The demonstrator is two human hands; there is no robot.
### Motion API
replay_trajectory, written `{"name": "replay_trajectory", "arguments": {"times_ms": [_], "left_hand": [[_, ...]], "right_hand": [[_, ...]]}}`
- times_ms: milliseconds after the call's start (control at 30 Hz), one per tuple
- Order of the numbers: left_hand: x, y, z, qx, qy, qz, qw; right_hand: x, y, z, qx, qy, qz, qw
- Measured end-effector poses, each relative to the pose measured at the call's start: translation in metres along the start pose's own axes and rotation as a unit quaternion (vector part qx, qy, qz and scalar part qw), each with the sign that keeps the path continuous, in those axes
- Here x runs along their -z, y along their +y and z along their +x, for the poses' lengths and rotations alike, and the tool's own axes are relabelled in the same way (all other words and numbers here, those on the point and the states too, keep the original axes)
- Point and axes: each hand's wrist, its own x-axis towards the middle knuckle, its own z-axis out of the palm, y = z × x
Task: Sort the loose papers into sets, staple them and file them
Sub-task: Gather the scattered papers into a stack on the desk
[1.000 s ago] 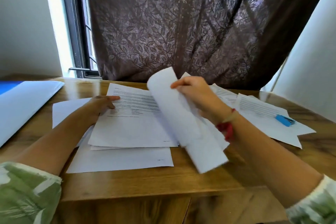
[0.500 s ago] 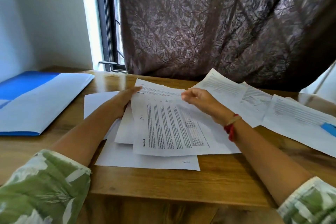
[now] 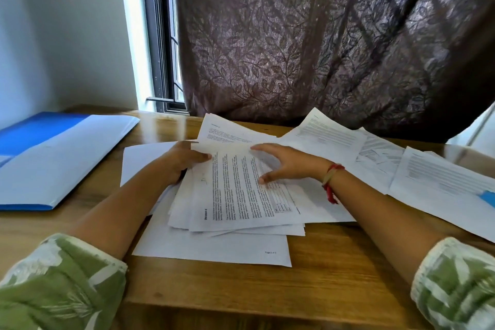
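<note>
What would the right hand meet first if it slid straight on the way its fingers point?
Probably the left hand, which grips the left edge of the paper stack. The right hand rests on the top sheet, fingers pointing left across it; only flat paper lies between them.

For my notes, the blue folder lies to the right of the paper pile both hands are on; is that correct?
Not quite: the head view shows the blue folder lying to the left of the paper pile, which the left hand and right hand are on.

Bottom sheet point(image 3: 214, 249) — "Page", digits unclear
</note>
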Motion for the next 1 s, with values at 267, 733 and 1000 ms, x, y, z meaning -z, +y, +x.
{"name": "replay_trajectory", "arguments": {"times_ms": [267,733,1000], "left_hand": [[0.005,-0.001,0.002,-0.002,-0.024,-0.045,0.999],[0.005,0.005,0.007,0.046,0.061,-0.067,0.995],[-0.006,0.003,-0.003,0.001,0.09,-0.076,0.993]], "right_hand": [[0.032,-0.003,0.044,-0.013,-0.004,-0.135,0.991],[0.038,0.058,-0.006,-0.183,0.263,0.434,0.842],[-0.01,0.008,-0.019,-0.14,0.219,0.33,0.907]]}}
